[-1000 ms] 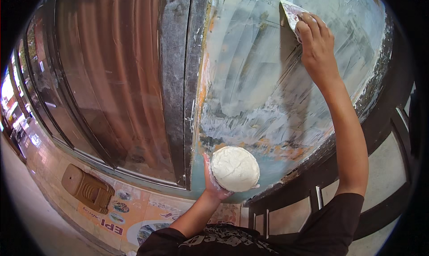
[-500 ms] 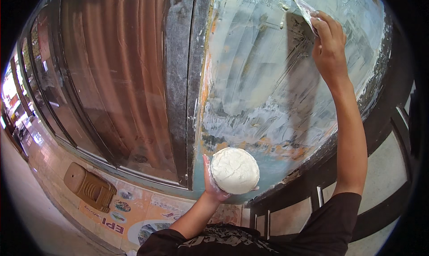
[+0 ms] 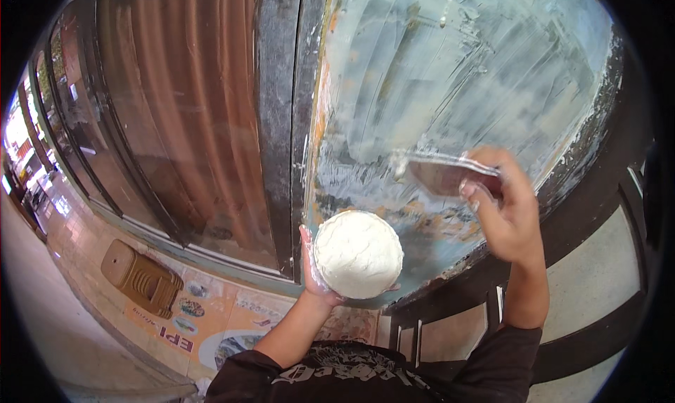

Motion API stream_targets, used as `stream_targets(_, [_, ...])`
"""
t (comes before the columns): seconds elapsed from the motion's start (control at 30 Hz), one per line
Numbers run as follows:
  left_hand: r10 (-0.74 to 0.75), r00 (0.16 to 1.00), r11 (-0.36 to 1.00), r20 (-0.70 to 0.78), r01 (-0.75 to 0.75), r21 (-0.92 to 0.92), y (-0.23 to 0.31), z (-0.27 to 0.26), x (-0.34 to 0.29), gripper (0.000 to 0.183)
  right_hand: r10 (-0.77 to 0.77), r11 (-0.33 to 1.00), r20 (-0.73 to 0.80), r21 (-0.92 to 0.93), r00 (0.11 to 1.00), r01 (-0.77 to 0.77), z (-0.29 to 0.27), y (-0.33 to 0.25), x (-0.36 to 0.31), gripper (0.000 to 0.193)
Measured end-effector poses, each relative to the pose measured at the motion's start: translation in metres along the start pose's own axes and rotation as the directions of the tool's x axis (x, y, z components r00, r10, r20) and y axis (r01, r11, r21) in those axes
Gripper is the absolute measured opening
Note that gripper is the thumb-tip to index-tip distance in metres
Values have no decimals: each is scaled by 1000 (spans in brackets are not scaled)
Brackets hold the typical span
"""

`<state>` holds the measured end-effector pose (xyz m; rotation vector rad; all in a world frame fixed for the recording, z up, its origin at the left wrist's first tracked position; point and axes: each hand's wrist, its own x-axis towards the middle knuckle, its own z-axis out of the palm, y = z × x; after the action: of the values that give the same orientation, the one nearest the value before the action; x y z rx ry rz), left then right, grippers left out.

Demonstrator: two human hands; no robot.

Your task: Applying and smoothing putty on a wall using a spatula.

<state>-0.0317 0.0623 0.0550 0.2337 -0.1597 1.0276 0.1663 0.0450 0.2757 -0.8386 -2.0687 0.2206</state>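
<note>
White putty mound (image 3: 358, 254) could slide if the left hand (image 3: 318, 281) cupping it tilts; right hand (image 3: 511, 210), two o'clock of it, grips scraper (image 3: 443, 177).

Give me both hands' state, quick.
Left hand: holding a round mound of white paste.
Right hand: closed, gripping a flat scraper.

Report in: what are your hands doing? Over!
Left hand cupping round mound of white putty. Right hand gripping flat scraper, white along its edge. Nothing visible between scraper and putty.
</note>
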Motion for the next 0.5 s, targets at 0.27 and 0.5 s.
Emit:
stream_targets(0.27, [144,990,979,6,-143,146,-21,1,-5,105,515,763,502,101,695,-638,20,55,-23,13])
stream_targets(0.5, [130,991,986,-15,-128,105,-41,-2,-3,103,612,695,509,19,605,-719,32,83,-21,14])
